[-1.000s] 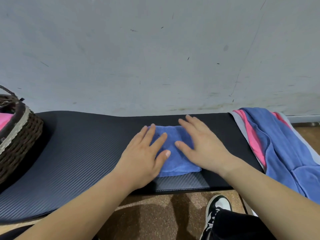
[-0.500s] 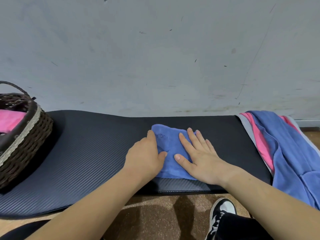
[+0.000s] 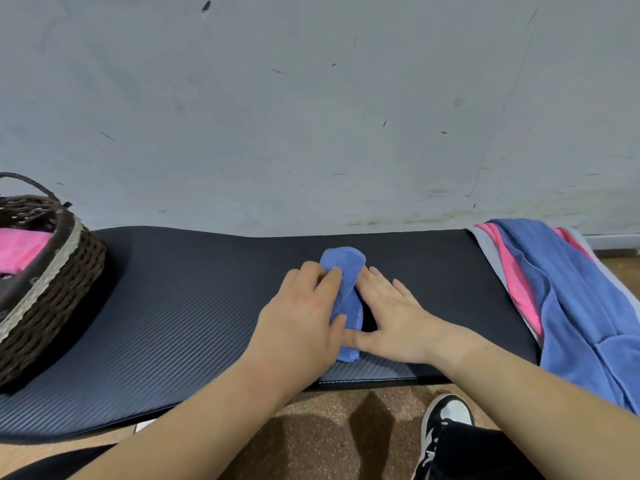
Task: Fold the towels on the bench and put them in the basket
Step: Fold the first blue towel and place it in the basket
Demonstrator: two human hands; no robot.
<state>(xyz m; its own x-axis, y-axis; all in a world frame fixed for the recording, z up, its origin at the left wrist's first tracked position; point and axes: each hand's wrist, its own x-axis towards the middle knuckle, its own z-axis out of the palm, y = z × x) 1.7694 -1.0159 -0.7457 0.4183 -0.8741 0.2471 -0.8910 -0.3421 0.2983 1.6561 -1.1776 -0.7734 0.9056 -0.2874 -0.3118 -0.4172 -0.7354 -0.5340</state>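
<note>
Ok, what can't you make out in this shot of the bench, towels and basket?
All in the head view:
- basket: cut off by the left edge; only part of a pink towel inside shows.
- blue towel: the left hand grips it and covers its left side, so its folds are hidden.
- towel pile: runs off the right edge; the count is unclear.
- right hand: whether its fingertips tuck under the blue towel.

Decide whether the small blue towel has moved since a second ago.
Yes. The blue towel, flat on the bench earlier, now stands raised up off it, gripped by the left hand.
</note>
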